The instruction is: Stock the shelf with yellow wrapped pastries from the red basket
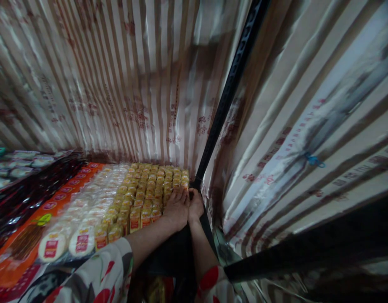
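My left hand (177, 206) lies palm down on the right end of a block of small yellow packets (146, 189), fingers stretched toward the back. My right hand (195, 204) sits just beside it, fingers curled at the foot of a black metal post (227, 97); what it grips, if anything, is hidden. Both forearms reach in from the bottom, with floral sleeves (99, 277) at the elbows.
Rows of round white packaged cakes (80, 235) lie left of the yellow packets, then orange packets (59, 195) and dark wrapped goods (26, 198). A striped plastic sheet (124, 84) hangs behind and to the right. A dark bar (307, 248) crosses at lower right.
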